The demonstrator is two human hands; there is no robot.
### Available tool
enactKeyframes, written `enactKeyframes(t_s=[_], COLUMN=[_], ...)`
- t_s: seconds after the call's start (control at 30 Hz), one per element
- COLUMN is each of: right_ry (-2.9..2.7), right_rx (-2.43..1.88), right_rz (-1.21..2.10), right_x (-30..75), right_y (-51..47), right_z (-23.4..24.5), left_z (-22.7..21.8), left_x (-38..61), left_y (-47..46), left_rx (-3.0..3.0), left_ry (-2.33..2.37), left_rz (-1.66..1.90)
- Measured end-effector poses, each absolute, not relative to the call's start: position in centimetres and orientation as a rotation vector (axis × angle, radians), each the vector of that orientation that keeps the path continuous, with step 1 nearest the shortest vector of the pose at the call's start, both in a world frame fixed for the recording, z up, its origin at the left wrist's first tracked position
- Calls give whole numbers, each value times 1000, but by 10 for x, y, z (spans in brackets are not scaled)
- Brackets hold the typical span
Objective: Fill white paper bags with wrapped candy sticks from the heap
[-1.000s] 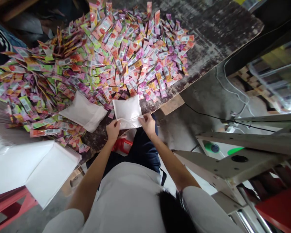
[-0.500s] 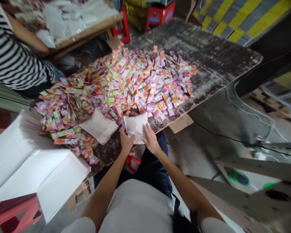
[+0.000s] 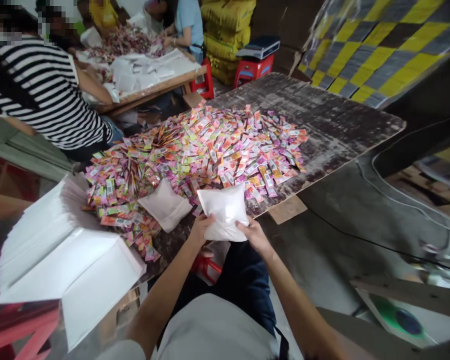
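Observation:
A puffy white pouch is held up at the table's near edge between both my hands. My left hand grips its lower left side, thumb on top. On its right side, my right hand pinches the lower corner with the thumb over the front. A second filled white pouch lies to the left, partly against a wide heap of small colourful sachets. The undersides of the held pouch and most of my fingers are hidden.
A thick stack of flat white pouches stands at left over a red stool. The dark worn tabletop extends to the far right. A person in a striped shirt sits at far left, near another table with several people around it.
The pouch has been lifted and tilted up toward me. My right hand has gone from lying flat against it to gripping its right corner. The view has shifted upward.

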State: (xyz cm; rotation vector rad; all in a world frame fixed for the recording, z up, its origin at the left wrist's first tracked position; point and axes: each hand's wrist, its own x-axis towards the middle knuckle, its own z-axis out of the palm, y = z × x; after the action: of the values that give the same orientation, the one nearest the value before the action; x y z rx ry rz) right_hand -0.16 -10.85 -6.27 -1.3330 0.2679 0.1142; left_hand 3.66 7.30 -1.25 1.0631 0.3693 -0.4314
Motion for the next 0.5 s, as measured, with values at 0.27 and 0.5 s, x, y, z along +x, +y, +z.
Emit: enactKeyframes(t_s=[0.27,0.5], right_ry=[185,-51], right_rx=[-1220,-1445], right_rz=[411,420], right_x=[-18,15], right_y=[-102,-74], right_z=[-31,-54], left_z=[-12,-17], left_x=[-4,16], left_y=[112,193], left_rx=[1215,1704], left_ry=[393,489], left_rz=[-536,215])
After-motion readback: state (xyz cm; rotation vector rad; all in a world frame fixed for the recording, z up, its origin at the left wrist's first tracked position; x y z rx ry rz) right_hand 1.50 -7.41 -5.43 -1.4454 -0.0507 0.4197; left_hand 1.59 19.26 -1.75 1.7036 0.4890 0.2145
